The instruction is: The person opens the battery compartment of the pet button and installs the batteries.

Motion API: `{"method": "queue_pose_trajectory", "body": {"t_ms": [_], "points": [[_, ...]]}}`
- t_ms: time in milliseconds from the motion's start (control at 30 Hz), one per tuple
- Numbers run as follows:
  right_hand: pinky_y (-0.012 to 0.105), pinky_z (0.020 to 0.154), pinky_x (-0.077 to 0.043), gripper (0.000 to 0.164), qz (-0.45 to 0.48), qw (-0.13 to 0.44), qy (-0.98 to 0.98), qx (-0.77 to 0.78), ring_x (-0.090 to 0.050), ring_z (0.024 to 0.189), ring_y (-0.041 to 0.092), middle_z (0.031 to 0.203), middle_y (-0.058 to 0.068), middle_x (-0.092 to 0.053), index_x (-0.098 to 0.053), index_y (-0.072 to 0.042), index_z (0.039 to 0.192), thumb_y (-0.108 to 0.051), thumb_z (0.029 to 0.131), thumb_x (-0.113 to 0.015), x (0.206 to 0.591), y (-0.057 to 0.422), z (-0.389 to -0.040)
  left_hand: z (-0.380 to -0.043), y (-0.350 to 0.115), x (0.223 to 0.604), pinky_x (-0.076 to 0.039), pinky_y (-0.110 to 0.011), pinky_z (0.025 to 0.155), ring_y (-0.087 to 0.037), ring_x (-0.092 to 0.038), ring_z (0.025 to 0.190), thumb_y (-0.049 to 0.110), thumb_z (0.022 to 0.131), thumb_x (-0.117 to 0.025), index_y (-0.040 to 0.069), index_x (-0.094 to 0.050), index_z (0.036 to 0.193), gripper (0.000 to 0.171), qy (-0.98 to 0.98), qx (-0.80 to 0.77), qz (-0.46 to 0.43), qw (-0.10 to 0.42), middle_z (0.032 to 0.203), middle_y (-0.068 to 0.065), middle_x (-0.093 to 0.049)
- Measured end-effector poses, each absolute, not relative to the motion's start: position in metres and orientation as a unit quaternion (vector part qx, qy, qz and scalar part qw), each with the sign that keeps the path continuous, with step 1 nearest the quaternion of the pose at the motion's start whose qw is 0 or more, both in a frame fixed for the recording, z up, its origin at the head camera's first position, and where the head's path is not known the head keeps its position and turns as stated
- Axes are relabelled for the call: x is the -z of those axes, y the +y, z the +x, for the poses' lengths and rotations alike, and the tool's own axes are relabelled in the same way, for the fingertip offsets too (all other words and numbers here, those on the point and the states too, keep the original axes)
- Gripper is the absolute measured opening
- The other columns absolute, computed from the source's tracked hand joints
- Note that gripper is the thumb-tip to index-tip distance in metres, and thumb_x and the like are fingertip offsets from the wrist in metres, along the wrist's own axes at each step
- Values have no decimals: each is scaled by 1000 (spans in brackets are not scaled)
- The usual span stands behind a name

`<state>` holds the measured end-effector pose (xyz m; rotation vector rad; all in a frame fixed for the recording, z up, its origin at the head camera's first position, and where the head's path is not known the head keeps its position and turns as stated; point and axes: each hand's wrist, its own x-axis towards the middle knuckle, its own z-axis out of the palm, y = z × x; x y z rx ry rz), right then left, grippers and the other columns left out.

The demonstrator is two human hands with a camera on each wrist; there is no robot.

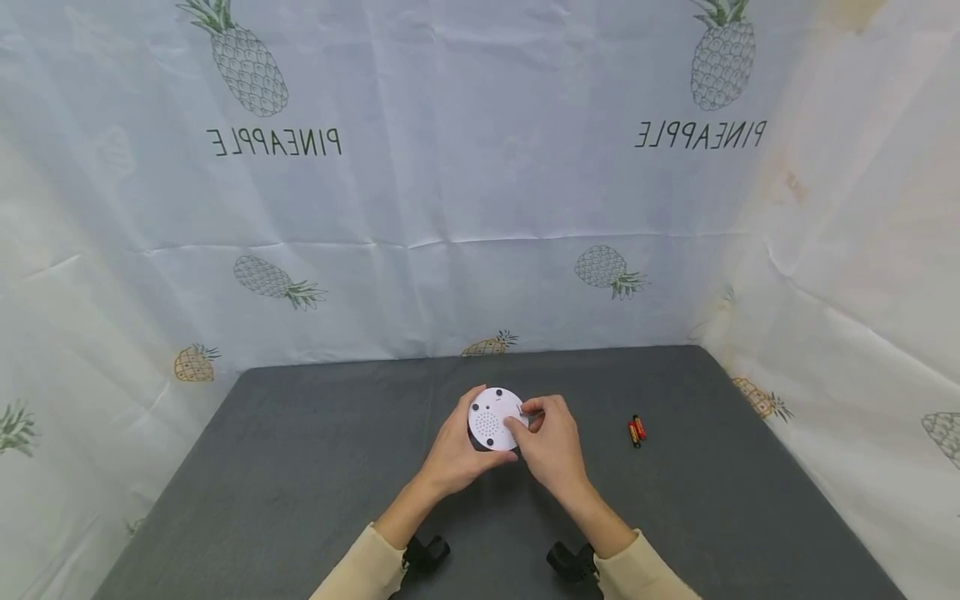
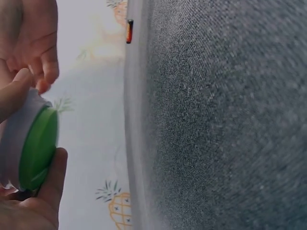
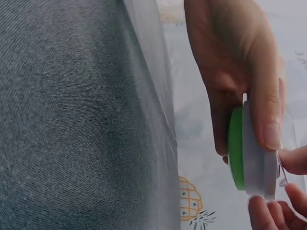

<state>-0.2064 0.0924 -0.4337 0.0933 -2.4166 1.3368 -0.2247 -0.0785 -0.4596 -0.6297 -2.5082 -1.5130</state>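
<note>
Head view has both hands meeting over the dark grey table [image 1: 322,467], with a round white-and-green gadget [image 1: 491,421] held between them. Left hand [image 1: 455,454] has it properly gripped, fingers curled round the left and upper rim and thumb along the bottom, so the gadget sits right in the crook of that hand. White face is up, with small dark dots and a patch of little holes; both wrist views show the green side [image 2: 41,148] on the opposite face. Right hand [image 1: 553,442] is at the gadget's right side, thumb and finger bent in, and from the right wrist view they look to be pinching a thin pale piece [image 3: 283,175] sticking out of the white face. Can't really tell what that piece is, tbh. Two red-and-black batteries [image 1: 634,433] lie side by side on the table, well apart from the right hand, over toward the far right corner. Behind the far edge hangs a pineapple-print curtain [image 1: 450,183].
</note>
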Motion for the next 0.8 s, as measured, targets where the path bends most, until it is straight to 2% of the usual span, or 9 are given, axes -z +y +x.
{"method": "queue_pose_trajectory", "body": {"t_ms": [133,267,500,800], "points": [[31,66,-45,26,50,219,-856,-465,-54,76,19,91,5,-58,-66,-3,103,-13,85,-82,433,90,-205,-225,-79,459,-46,-47,89,-25,-57,113,35,73,-92,10,-32,156,105,-837,502,-204,72,138,-12,-54],[29,64,-45,29,56,221,-846,-482,-53,71,14,82,1,-59,-64,-3,106,-11,85,-82,434,88,-205,-227,-79,459,-46,-46,89,-25,-57,112,34,73,-92,10,-33,156,105,-837,505,-199,75,138,-12,-54],[26,62,-47,27,61,203,-821,-530,-56,71,14,81,1,-63,-66,-5,109,-7,86,-80,438,90,-210,-227,-83,460,-45,-48,92,-25,-56,115,33,73,-93,10,-32,156,106,-834,510,-199,72,141,-12,-52],[28,57,-52,20,71,150,-770,-616,-61,68,18,86,11,-69,-69,-1,109,-3,90,-75,431,109,-218,-226,-91,458,-42,-48,96,-23,-55,117,32,71,-95,12,-34,156,106,-824,525,-204,64,143,-8,-52]]}}
